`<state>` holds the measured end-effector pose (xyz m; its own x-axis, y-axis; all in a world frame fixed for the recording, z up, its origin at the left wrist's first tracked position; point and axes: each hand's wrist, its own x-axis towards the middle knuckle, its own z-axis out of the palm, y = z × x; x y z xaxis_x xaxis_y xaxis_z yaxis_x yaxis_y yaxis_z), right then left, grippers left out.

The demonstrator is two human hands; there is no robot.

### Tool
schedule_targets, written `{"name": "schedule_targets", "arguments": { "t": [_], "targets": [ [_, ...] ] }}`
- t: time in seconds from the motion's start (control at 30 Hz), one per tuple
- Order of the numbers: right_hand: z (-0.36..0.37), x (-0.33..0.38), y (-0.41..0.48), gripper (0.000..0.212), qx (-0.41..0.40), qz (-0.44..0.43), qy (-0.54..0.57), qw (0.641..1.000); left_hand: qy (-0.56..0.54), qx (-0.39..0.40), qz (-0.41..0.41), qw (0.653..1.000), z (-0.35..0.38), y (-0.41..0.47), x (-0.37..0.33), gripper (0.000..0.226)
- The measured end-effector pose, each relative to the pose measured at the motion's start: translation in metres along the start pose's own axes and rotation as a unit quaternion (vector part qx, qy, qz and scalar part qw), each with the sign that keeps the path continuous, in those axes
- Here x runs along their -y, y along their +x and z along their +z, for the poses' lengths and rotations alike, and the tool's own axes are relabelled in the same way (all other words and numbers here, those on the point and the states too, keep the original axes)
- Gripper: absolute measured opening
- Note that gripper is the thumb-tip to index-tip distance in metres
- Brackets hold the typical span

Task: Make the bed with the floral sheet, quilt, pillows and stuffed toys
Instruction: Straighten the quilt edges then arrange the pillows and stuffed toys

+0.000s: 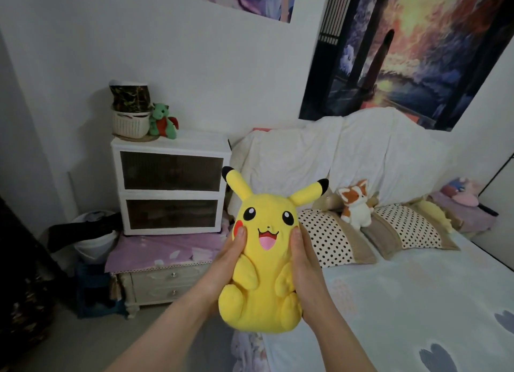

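A yellow stuffed toy (264, 260) with black-tipped ears hangs upright in the air over the bed's left edge, facing me. My left hand (225, 263) grips its left side with the thumb on its red cheek. My right hand (304, 271) grips its right side, thumb by the mouth. Two polka-dot pillows (328, 238) (409, 227) lie at the head of the bed. An orange-and-white fox toy (356, 202) sits between them. A pale yellow plush (434, 213) lies behind the right pillow. The pale floral quilt (403, 302) covers the mattress.
A white-draped headboard (347, 149) stands behind the pillows. Left of the bed is a white two-door cabinet (169, 182) on a nightstand (155, 282) with a purple cloth; a basket (130, 124) and a green toy (162, 121) sit on top. Pink plush things (461, 193) lie far right.
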<state>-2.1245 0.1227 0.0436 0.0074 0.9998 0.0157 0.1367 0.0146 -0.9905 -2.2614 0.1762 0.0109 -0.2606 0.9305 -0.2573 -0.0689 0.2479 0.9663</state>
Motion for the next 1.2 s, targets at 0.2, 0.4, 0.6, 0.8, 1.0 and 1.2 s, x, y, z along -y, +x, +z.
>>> {"name": "schedule_targets", "arguments": {
  "t": [0.2, 0.4, 0.6, 0.8, 1.0, 1.2],
  "targets": [
    [-0.036, -0.015, 0.099, 0.051, 0.022, 0.018, -0.020, 0.999, -0.039, 0.092, 0.011, 0.995, 0.042, 0.050, -0.003, 0.048],
    [-0.069, -0.051, 0.186, 0.082, 0.024, 0.062, -0.037, 0.997, -0.076, 0.157, 0.006, 0.985, 0.086, 0.093, 0.006, 0.061],
    [-0.065, -0.075, 0.258, 0.046, 0.069, 0.040, -0.035, 0.996, -0.057, 0.147, 0.050, 0.986, 0.105, 0.173, 0.021, 0.052],
    [-0.038, -0.128, 0.342, 0.056, 0.130, 0.021, 0.009, 0.991, -0.046, 0.119, 0.049, 0.991, 0.102, 0.260, 0.045, 0.032],
    [0.002, -0.195, 0.434, 0.064, 0.172, 0.022, -0.005, 0.985, -0.056, 0.082, 0.020, 0.995, 0.096, 0.364, 0.089, 0.040],
    [0.043, -0.273, 0.514, 0.074, 0.206, 0.010, -0.003, 0.978, 0.010, 0.075, 0.061, 0.995, 0.082, 0.466, 0.158, 0.108]
  ]
}}
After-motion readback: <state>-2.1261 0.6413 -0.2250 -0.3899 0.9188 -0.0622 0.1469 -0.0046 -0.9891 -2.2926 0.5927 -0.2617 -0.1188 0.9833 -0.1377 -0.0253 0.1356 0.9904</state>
